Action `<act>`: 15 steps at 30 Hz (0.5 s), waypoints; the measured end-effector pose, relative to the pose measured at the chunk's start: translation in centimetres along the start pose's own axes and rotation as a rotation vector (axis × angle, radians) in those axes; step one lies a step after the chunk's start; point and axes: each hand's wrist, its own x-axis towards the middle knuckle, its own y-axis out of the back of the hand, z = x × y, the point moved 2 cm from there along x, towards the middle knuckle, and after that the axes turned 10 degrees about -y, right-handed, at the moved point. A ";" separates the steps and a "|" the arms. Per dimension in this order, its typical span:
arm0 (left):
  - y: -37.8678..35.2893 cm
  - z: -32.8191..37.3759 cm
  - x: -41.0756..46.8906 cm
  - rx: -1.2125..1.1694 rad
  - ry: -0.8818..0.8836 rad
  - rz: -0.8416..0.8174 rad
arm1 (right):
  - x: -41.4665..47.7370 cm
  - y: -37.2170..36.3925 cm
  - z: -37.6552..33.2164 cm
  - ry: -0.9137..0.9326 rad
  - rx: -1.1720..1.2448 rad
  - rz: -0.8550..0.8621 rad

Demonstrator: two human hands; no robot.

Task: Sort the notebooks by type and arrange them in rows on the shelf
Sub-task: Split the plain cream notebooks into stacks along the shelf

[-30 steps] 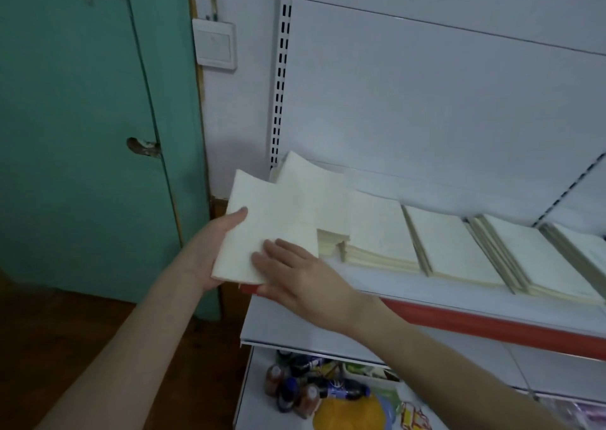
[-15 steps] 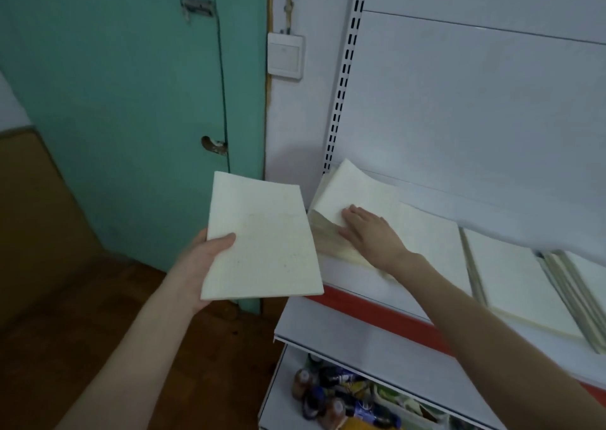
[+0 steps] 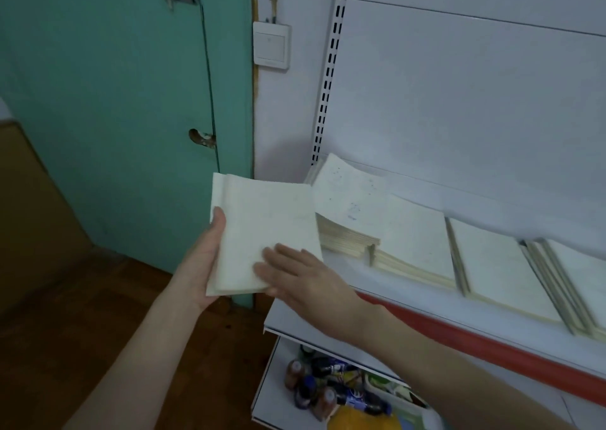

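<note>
In the middle of the frame the left hand (image 3: 205,259) gripped two thin cream paper-covered notebooks (image 3: 265,226), one slightly offset over the other. Its thumb lay on their left edge and its other fingers were hidden behind. The pair hung in the air just left of the white metal shelf (image 3: 403,287) with its red front strip (image 3: 492,349). The right hand (image 3: 298,282) rested on their lower right corner, fingers (image 3: 285,259) straight, close together and flat on the cover. Right of centre, cream notebook stacks (image 3: 416,246) lay in a row on the shelf, and the leftmost stack's top cover (image 3: 351,196) curled upward. A teal door (image 3: 114,101) filled the upper left, with a white wall switch (image 3: 271,45) beside it. Small bottles (image 3: 314,393) crowded the lower shelf at the bottom.
</note>
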 end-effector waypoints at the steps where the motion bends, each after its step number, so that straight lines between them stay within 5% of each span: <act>1: 0.2 0.0 -0.2 0.005 -0.004 0.007 | 0.1 -0.4 -0.2 0.025 0.023 -0.060; 4: 1.3 -0.2 -0.9 -0.009 -0.001 0.097 | 1.0 1.0 0.4 -0.082 0.339 -0.115; 6: 1.9 -0.4 -1.3 -0.042 0.010 0.114 | 2.5 2.0 3.1 -0.273 0.442 0.002; 10: 2.7 -0.1 -2.0 -0.119 0.006 0.104 | 4.8 1.2 9.9 -0.637 0.058 -0.078; 15: 3.4 0.2 -2.2 -0.136 0.008 0.131 | 4.9 -0.5 12.0 -0.600 -0.060 -0.051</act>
